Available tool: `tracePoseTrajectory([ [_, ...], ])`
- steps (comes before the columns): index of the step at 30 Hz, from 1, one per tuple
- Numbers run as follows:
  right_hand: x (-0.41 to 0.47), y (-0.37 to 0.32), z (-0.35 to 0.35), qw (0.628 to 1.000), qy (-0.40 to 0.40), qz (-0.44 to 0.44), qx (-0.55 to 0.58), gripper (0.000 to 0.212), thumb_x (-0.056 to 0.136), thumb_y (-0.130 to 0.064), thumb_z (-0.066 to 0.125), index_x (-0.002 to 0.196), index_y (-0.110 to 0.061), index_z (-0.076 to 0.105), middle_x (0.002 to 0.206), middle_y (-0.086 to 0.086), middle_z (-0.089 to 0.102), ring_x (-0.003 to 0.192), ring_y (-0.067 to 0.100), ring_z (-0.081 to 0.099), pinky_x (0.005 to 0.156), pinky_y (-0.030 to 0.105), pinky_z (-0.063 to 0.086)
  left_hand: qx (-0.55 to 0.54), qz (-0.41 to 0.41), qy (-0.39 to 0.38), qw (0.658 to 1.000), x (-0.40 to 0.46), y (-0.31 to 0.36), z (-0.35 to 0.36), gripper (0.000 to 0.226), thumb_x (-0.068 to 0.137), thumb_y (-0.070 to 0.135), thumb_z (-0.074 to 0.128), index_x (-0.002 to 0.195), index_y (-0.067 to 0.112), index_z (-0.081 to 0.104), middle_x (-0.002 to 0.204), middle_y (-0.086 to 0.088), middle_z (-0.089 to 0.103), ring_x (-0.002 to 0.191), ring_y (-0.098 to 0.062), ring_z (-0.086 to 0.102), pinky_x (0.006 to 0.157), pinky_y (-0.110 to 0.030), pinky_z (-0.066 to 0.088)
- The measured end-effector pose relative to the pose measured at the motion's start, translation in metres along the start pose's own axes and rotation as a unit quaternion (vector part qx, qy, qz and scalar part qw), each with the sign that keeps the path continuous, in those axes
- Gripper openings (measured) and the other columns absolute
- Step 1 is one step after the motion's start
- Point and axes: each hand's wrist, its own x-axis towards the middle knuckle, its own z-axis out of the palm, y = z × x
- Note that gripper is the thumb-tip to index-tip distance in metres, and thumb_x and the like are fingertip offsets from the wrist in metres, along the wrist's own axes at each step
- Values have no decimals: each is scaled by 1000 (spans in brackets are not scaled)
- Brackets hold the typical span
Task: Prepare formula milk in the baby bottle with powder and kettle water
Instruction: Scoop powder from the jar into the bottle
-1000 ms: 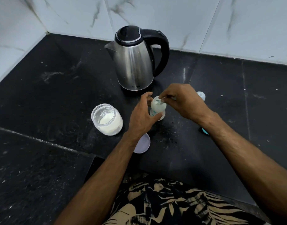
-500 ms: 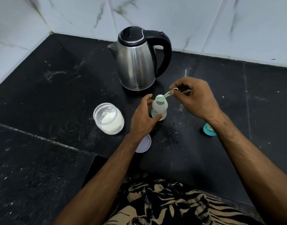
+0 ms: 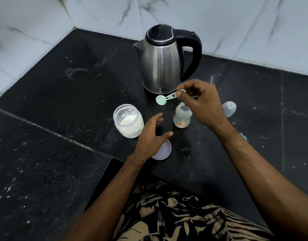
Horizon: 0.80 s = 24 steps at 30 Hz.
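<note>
I see the baby bottle (image 3: 182,117) standing upright and uncapped near the middle of the black countertop (image 3: 62,101), a little white powder showing at its bottom. My right hand (image 3: 202,103) hovers just above its mouth, thumb and forefinger pinching the handle of a pale green measuring scoop (image 3: 168,98); the scoop's bowl points toward 9 o'clock, clear of the bottle and, as far as I can tell, with no powder in it. My left hand (image 3: 151,138) hangs at 8 o'clock from the bottle, fingers spread and relaxed, holding nothing and touching neither container. At 9 o'clock from the bottle stands the open glass jar (image 3: 128,121), about a third full of white formula powder, with a dusting clinging to its inner wall. Its lavender lid (image 3: 162,151) lies flat at 7 o'clock, partly under my left hand. The steel electric kettle (image 3: 164,61), lid closed, stands at 12 o'clock. The clear bottle cap (image 3: 229,108) lies at 3 o'clock, and a teal teat ring (image 3: 243,136) peeks past my right forearm at 4 o'clock.
</note>
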Motion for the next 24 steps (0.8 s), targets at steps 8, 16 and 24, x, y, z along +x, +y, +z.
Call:
tracePoseTrajectory([
  [8,14,-11,67,997,-73,-8,-7,7,86,-8,72,92,-10,72,80,-4,70,71,9,65,68,15,51,-2,3,17,1000,-10,-2,-7,64,84,31,75,138,15,46,128,1,60,118,-9,56,101,-30,47],
  [16,11,-20,114,978,-169,-42,-118,5,87,-13,67,89,-16,70,81,-7,70,69,7,61,68,27,55,57,-66,13,996,-15,8,-10,43,90,18,68,128,3,53,127,-12,59,112,-13,51,87,-15,32],
  [24,10,-22,130,961,-206,-40,-180,7,92,-17,65,94,-17,72,92,0,74,91,18,63,80,41,56,101,-171,-101,975,-7,-2,-9,46,103,20,45,145,2,35,150,-12,41,139,-23,39,113,-29,27],
])
